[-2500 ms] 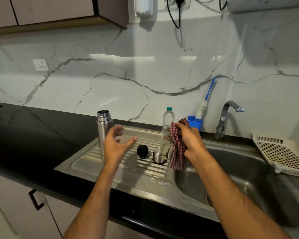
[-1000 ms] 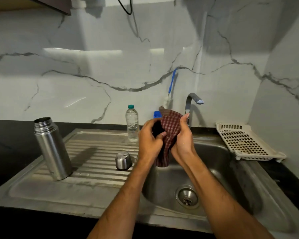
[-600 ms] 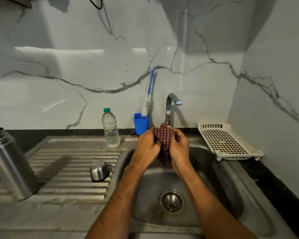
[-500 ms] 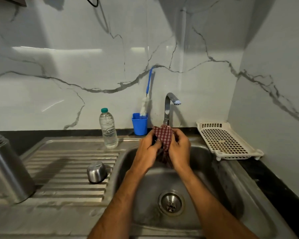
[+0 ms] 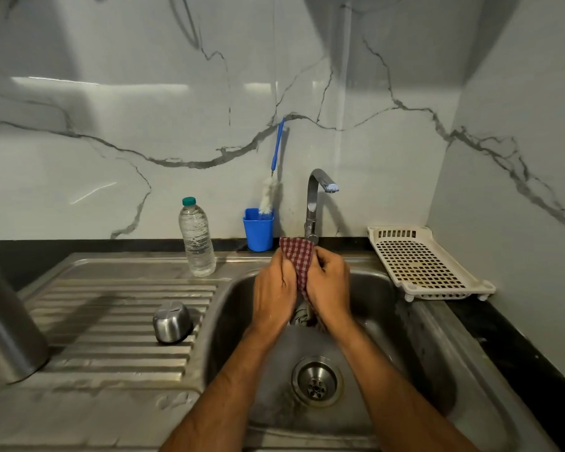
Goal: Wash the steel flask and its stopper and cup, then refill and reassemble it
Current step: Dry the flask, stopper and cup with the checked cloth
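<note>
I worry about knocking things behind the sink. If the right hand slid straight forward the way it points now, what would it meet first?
Probably the tap's base, just beyond the right hand and the checked cloth it grips; depth is unclear.

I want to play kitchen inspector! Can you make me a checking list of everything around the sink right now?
Surface: steel sink with a ribbed draining board; black counter around it.
Job's things: steel flask stands open at the board's left edge; steel cup lies upside down on the ribs. Stopper: not visible.
Clutter: water bottle, blue holder with a bottle brush, white perforated tray.
Hands: left hand and right hand both grip a checked cloth over the basin, wrapped round something hidden.
Cables: nothing seen.
Surroundings: marble wall; tap, no water seen running.
</note>
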Demonstrator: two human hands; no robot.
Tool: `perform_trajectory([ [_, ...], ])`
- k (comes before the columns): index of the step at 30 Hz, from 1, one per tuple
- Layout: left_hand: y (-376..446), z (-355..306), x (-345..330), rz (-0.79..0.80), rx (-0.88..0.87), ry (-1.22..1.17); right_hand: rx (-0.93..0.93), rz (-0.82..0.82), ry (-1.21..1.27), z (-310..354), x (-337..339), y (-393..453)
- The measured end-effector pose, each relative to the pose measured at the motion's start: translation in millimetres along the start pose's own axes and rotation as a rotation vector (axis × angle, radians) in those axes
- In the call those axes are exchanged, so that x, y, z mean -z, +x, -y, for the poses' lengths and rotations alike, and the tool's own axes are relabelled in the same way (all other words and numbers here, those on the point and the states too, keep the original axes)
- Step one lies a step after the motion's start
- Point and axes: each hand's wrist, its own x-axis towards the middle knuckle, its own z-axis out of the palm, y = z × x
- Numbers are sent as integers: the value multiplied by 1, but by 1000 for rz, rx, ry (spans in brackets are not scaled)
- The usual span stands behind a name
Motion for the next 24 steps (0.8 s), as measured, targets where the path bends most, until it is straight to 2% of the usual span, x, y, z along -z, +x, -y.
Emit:
perform_trajectory([
  [3,7,10,9,-50,-334,411,-299,115,231,10,3,-1],
  [5,7,11,12,-33,-416,500,-446,184,316,11,6,-2],
  [6,5,8,11,11,-360,433,-435,161,309,10,6,-1],
  [7,6,5,9,64,-223,291,-365,107,255,7,4,-2],
  [9,10,-2,6,167,192,-107,-87,2,64,0,1,-5],
  [10,12,-6,5,169,362,-272,52,-41,-19,-2,-1,-8],
  [11,13,-7,4,160,456,-337,128,-72,-61,-5,-3,-10],
  [12,13,-9,5,139,453,-294,128,-70,-46,-5,-5,-10],
  [13,11,-9,5,102,353,-155,62,-32,9,-4,-7,-9],
  [17,5,7,16,-127,-354,408,-463,261,293,25,-1,-8],
  [19,7,18,15,-160,-478,526,-520,300,293,28,3,-7],
  [20,7,18,13,-124,-435,481,-456,256,255,24,2,-7],
  [21,8,13,12,-68,-308,347,-327,175,189,16,1,-7],
  [23,12,2,7,94,135,-99,56,6,-52,1,-1,-8],
  [24,15,-2,4,118,324,-281,221,-53,-146,-4,-2,-9],
])
